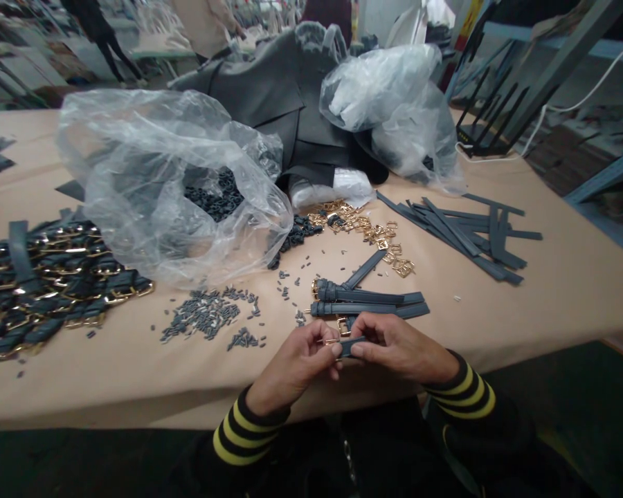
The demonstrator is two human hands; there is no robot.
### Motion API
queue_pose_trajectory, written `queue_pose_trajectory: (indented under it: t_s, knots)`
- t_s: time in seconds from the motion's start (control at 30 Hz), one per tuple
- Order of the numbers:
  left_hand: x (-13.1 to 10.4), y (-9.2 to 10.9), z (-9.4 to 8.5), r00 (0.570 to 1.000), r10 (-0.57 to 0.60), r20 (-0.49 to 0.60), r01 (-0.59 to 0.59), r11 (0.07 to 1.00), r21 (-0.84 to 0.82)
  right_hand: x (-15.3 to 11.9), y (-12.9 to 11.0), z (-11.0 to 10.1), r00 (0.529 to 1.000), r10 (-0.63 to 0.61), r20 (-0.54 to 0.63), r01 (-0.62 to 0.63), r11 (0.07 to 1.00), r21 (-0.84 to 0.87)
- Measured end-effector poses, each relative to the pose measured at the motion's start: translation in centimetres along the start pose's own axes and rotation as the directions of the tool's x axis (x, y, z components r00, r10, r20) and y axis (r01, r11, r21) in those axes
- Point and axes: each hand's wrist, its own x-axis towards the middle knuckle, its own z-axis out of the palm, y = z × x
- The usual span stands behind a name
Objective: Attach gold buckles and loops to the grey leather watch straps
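Note:
Near the table's front edge, my left hand (pixel 311 353) pinches the end of a dark grey strap (pixel 350 346), where a bit of gold metal shows between the fingers. My right hand (pixel 389 346) grips the same strap from the other side, thumb on top. Most of the strap is covered by my fingers. Just beyond my hands lie several buckled straps (pixel 363 309) with gold buckles at their left ends. A gold buckle (pixel 344 325) shows right behind my fingertips.
Small grey pieces (pixel 200 315) lie scattered left of my hands. Gold buckles (pixel 389 242) and loose strips (pixel 467 232) spread to the right. A clear plastic bag (pixel 150 228) holds dark loops. Finished-looking buckled pieces (pixel 67 283) pile at far left; a router (pixel 488 135) stands back right.

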Motion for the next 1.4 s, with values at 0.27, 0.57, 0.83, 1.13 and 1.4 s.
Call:
queue_pose_trajectory:
  t_s: [0.27, 0.57, 0.83, 1.13, 1.4]
  knots:
    - [0.2, -1.1, -0.4, 0.998, -0.060, -0.032, 0.057, 0.995, -0.083, 0.5, -1.0, 0.1, 0.994, -0.043, -0.102, 0.028, 0.988, -0.151]
    - [0.2, 0.0, -0.8, 0.993, 0.070, -0.098, -0.072, 0.997, -0.017, 1.8, -2.3, -0.3, 0.996, -0.078, -0.044, 0.068, 0.977, -0.200]
    - [0.4, 0.1, -2.4, 0.990, 0.040, -0.135, -0.055, 0.992, -0.109, 4.3, -2.7, 1.3, 0.953, -0.287, -0.100, 0.215, 0.869, -0.445]
    - [1.4, 1.3, -4.4, 0.965, 0.001, -0.261, -0.014, 0.999, -0.048, 13.4, -4.3, -3.2, 0.972, -0.229, 0.046, 0.193, 0.678, -0.710]
    - [1.6, -0.3, -5.1, 0.932, -0.012, -0.362, -0.019, 0.996, -0.082, 21.8, -2.5, -3.8, 0.955, -0.258, -0.144, 0.046, 0.610, -0.791]
